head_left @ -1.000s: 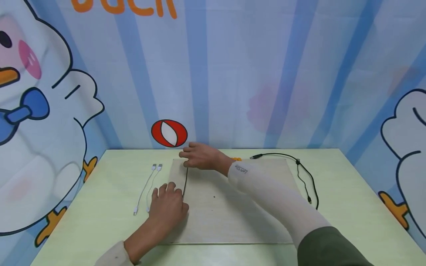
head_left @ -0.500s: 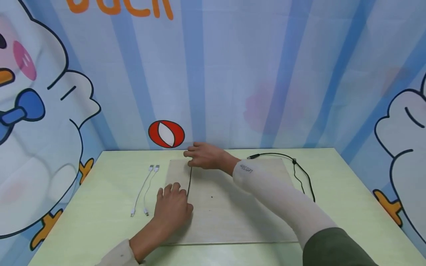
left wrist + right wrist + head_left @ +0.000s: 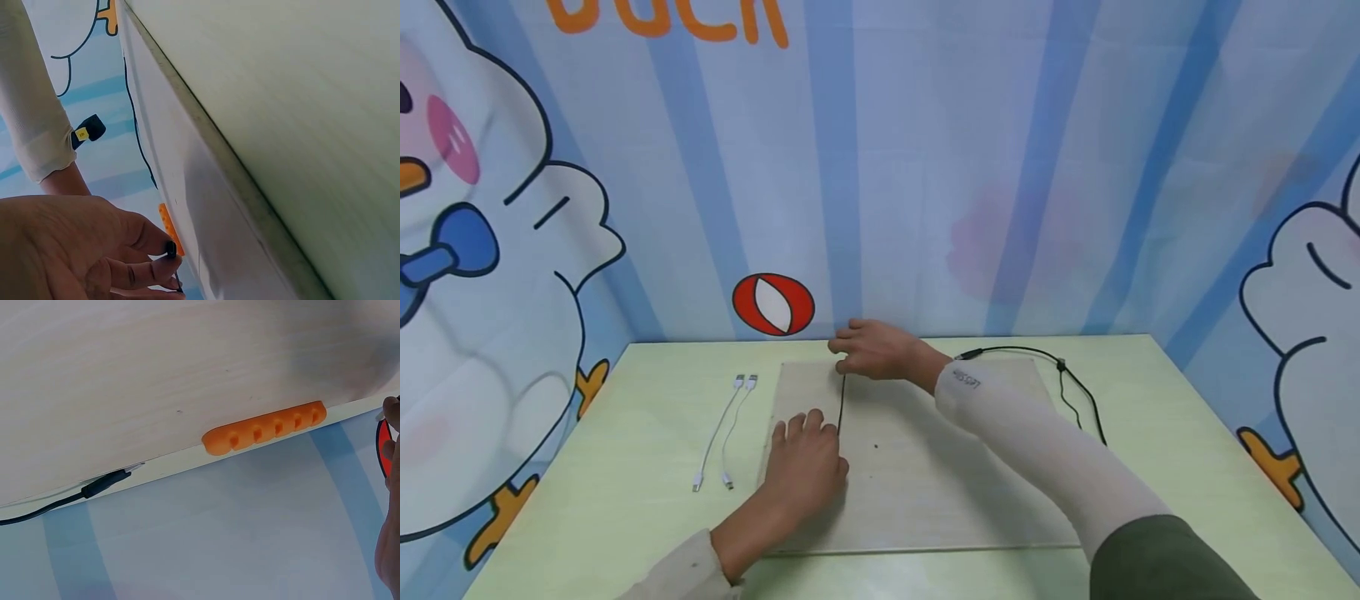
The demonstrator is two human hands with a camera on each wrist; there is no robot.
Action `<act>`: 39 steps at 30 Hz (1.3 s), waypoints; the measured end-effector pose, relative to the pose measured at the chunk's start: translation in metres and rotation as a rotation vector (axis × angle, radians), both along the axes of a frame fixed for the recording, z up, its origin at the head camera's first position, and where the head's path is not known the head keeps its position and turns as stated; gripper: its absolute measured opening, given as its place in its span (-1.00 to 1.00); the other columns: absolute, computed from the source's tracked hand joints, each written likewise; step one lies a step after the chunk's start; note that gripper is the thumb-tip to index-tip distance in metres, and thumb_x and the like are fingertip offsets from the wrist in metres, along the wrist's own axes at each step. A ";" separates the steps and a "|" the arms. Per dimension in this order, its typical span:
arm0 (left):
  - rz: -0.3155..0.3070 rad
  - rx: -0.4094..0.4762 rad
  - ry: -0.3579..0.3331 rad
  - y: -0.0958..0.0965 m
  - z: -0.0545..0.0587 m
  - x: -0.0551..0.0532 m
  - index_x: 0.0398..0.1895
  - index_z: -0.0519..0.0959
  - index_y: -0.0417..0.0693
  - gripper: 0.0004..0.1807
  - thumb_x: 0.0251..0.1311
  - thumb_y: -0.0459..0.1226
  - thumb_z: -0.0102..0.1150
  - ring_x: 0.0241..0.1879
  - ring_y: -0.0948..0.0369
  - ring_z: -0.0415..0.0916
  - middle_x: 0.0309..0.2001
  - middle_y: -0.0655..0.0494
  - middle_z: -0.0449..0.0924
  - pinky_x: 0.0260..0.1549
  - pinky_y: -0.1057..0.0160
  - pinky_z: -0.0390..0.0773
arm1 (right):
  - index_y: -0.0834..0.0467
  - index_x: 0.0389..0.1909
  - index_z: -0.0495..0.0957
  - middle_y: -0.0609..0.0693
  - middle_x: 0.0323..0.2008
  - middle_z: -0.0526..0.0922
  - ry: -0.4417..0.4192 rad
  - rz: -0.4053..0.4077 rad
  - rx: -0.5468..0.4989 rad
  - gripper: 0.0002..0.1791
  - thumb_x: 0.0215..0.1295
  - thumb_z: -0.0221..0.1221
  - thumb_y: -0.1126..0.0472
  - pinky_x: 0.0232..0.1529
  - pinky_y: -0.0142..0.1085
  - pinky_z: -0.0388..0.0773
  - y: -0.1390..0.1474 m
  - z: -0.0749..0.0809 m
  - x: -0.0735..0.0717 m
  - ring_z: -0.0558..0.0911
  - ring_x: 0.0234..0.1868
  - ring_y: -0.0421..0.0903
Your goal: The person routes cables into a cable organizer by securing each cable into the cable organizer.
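Observation:
A thin black cable (image 3: 841, 408) stretches between my two hands above a pale board (image 3: 940, 492). My left hand (image 3: 805, 467) pinches its near end; in the left wrist view a small black connector (image 3: 170, 249) sits between thumb and finger. Toward the board's back edge, my right hand (image 3: 876, 350) holds the far end with bent fingers. The right wrist view catches only part of that hand (image 3: 390, 506) at its right edge, with a small light tip by the fingers. An orange slotted cable holder (image 3: 265, 428) lies at the board's back edge, hidden in the head view by my right arm.
Two white USB cables (image 3: 711, 446) (image 3: 734, 433) lie left of the board. A thicker black cable (image 3: 1086, 392) with a thin branch curves around the back right. Behind the table (image 3: 1157, 467) hangs a striped blue backdrop (image 3: 902, 167).
Both hands have shifted to the right over the board, carrying the thin black cable between them. The head view has turned slightly. The white cables lie as before.

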State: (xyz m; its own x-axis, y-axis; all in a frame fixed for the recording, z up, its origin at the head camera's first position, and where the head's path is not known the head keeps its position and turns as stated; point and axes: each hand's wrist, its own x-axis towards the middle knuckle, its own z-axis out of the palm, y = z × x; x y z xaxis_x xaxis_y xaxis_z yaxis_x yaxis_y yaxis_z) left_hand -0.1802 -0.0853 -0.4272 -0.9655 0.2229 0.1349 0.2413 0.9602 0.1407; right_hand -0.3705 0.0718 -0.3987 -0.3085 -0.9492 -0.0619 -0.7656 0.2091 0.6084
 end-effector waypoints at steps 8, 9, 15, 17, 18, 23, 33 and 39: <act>-0.001 0.000 -0.017 0.008 0.005 -0.001 -0.07 0.76 -0.38 -0.72 0.38 -0.27 0.48 0.28 -0.27 0.63 0.08 -0.26 0.69 0.43 -0.45 0.53 | -0.18 0.13 0.84 -0.06 0.11 0.74 -0.010 0.020 -0.025 -0.71 0.67 0.28 0.24 0.01 -0.24 0.57 0.009 0.001 -0.003 0.68 -0.01 -0.10; -0.002 -0.002 -0.021 0.009 0.005 -0.001 -0.07 0.76 -0.38 -0.71 0.38 -0.27 0.48 0.28 -0.27 0.63 0.08 -0.26 0.69 0.43 -0.45 0.53 | -0.18 0.14 0.84 -0.06 0.12 0.75 -0.014 0.018 -0.025 -0.71 0.67 0.28 0.24 0.01 -0.24 0.58 0.010 0.002 -0.004 0.68 0.00 -0.09; -0.005 -0.010 -0.010 0.012 0.005 -0.004 -0.11 0.75 -0.36 -0.74 0.36 -0.28 0.48 0.22 -0.23 0.61 0.01 -0.22 0.67 0.36 -0.41 0.57 | -0.15 0.15 0.84 -0.04 0.19 0.76 -0.044 -0.016 -0.035 -0.70 0.66 0.29 0.26 0.09 -0.23 0.66 0.013 0.002 -0.004 0.70 0.06 -0.08; -0.002 -0.008 -0.009 0.014 0.005 -0.006 -0.12 0.75 -0.35 -0.76 0.36 -0.28 0.47 0.20 -0.22 0.60 -0.01 -0.21 0.66 0.34 -0.40 0.57 | -0.15 0.14 0.85 -0.04 0.20 0.75 -0.046 -0.017 -0.042 -0.71 0.65 0.29 0.27 0.10 -0.23 0.67 0.015 0.003 -0.004 0.71 0.07 -0.07; -0.001 -0.006 -0.010 0.015 0.005 -0.007 -0.13 0.75 -0.35 -0.76 0.36 -0.28 0.47 0.19 -0.21 0.60 -0.02 -0.21 0.66 0.33 -0.39 0.57 | -0.14 0.13 0.85 -0.04 0.20 0.75 -0.044 -0.014 -0.047 -0.71 0.65 0.30 0.28 0.10 -0.23 0.68 0.016 0.003 -0.004 0.71 0.07 -0.07; -0.002 0.007 -0.027 0.018 0.003 -0.010 -0.14 0.75 -0.35 -0.76 0.36 -0.28 0.46 0.14 -0.19 0.58 -0.05 -0.21 0.63 0.32 -0.39 0.54 | -0.14 0.06 0.86 -0.05 0.18 0.75 -0.011 0.003 -0.054 -0.72 0.64 0.29 0.29 0.05 -0.23 0.69 0.020 0.002 -0.004 0.72 0.06 -0.07; 0.007 0.013 -0.058 0.025 0.005 -0.018 -0.07 0.76 -0.35 -0.72 0.42 -0.24 0.46 0.21 -0.24 0.57 0.01 -0.25 0.64 0.44 -0.43 0.47 | -0.15 -0.02 0.86 -0.07 0.17 0.74 0.021 0.006 -0.084 -0.75 0.60 0.32 0.28 0.03 -0.20 0.68 0.030 0.002 -0.007 0.72 0.11 -0.07; 0.007 0.021 -0.065 0.029 0.004 -0.021 -0.09 0.75 -0.34 -0.71 0.43 -0.22 0.47 0.21 -0.25 0.56 0.01 -0.25 0.63 0.43 -0.42 0.47 | -0.15 0.00 0.85 -0.08 0.21 0.72 0.019 -0.034 -0.064 -0.85 0.54 0.44 0.15 0.07 -0.20 0.68 0.034 0.001 -0.007 0.71 0.16 -0.07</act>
State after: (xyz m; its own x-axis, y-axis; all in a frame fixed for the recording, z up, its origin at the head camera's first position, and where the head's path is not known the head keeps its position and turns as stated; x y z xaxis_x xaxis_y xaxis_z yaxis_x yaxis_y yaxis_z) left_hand -0.2011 -0.0565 -0.4229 -0.9738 0.2141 0.0765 0.2246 0.9584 0.1761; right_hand -0.3778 0.1058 -0.3976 -0.3407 -0.9402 0.0048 -0.7459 0.2734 0.6074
